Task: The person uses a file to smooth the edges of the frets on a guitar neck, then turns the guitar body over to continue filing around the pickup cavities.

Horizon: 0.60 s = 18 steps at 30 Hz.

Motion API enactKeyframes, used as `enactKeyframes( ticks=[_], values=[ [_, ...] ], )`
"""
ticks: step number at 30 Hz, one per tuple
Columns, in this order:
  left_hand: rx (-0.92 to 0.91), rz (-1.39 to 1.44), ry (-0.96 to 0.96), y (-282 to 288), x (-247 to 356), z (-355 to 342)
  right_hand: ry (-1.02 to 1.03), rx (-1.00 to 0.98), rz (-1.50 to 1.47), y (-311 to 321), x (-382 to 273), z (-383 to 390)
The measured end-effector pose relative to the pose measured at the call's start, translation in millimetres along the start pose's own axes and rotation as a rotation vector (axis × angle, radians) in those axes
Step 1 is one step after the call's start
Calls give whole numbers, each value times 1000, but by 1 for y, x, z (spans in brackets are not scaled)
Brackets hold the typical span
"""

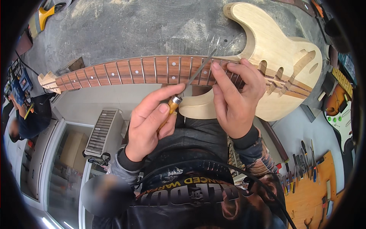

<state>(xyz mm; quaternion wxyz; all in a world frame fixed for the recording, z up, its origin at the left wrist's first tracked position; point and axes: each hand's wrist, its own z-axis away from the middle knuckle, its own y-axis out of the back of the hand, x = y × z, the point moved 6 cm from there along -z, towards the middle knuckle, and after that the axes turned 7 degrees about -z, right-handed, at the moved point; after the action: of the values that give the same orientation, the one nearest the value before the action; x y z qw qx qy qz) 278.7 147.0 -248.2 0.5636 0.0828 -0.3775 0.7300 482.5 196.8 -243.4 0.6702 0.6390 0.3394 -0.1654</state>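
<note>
One black cable (248, 174); left hand (148, 122) gripping one file (176, 100); right hand (237, 101) half-open on one guitar (174, 68).

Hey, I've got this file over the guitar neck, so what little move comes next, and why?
Probably one short, light stroke of the file: the left hand grips its wooden handle, the blade slants over the frets, and the right hand is at the fretboard beside it. Whether blade and frets touch, I can't tell.
</note>
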Motion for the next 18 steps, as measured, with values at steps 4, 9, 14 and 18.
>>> enactKeyframes(
  ticks=[4, 9, 14, 18],
  values=[
    [35, 21, 23, 1, -11, 12, -6, -6, 5, 0, 0, -1],
    [55, -859, -377, -11, 25, -8, 1, 1, -2, 0, 0, 0],
    [32, -1404, -754, -24, 39, -22, 14, 20, -11, 5, 1, -4],
    [128, -188, -170, -4, 22, -18, 15, -117, 51, 13, -7, -26]
  ],
)
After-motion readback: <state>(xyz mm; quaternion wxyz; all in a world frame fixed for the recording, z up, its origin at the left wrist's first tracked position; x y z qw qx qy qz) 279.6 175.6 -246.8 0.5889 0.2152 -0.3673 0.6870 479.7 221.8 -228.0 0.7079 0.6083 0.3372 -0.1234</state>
